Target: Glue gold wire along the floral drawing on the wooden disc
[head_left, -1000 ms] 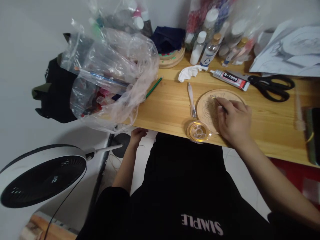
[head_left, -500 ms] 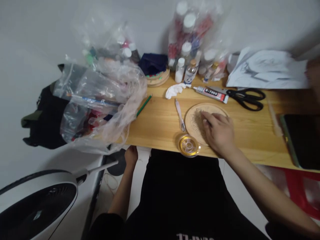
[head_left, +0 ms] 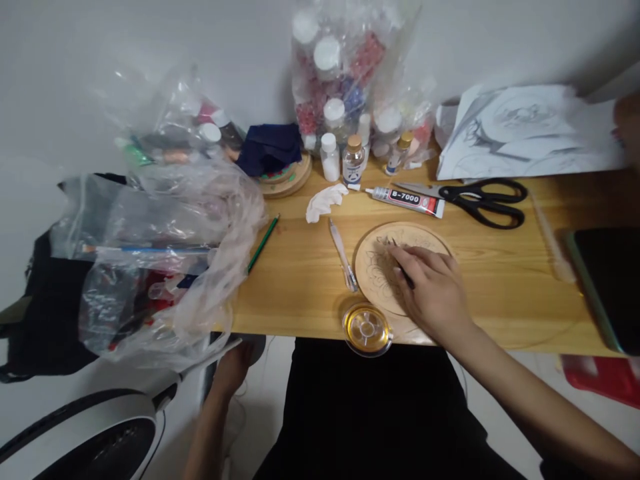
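My right hand [head_left: 433, 287] rests on a round wooden disc [head_left: 425, 235] with dark floral lines drawn on it. Its fingers are closed round a slim dark pointed tool [head_left: 406, 277], whose tip is at the drawing; whether it is tweezers or a pen I cannot make out. My left hand [head_left: 234, 365] hangs below the table's front edge, near the fan's thin pole, with its fingers hidden. A spool of gold wire [head_left: 367, 328] lies by the disc at the table edge. Left of the disc is a pale pen [head_left: 343, 255].
Behind lie a B-7000 glue tube [head_left: 407, 200], black scissors [head_left: 483, 200], small bottles [head_left: 353, 160] and bagged jars [head_left: 327, 57]. Plastic bags [head_left: 165, 220] and a green pencil [head_left: 263, 243] are left, above a fan [head_left: 80, 427]. Papers [head_left: 525, 133] and a phone [head_left: 610, 287] are right.
The view has shifted, so the table sits lower in it. My right hand stays over the disc, and the dark tool shows more plainly. My left hand appears lower and further left.
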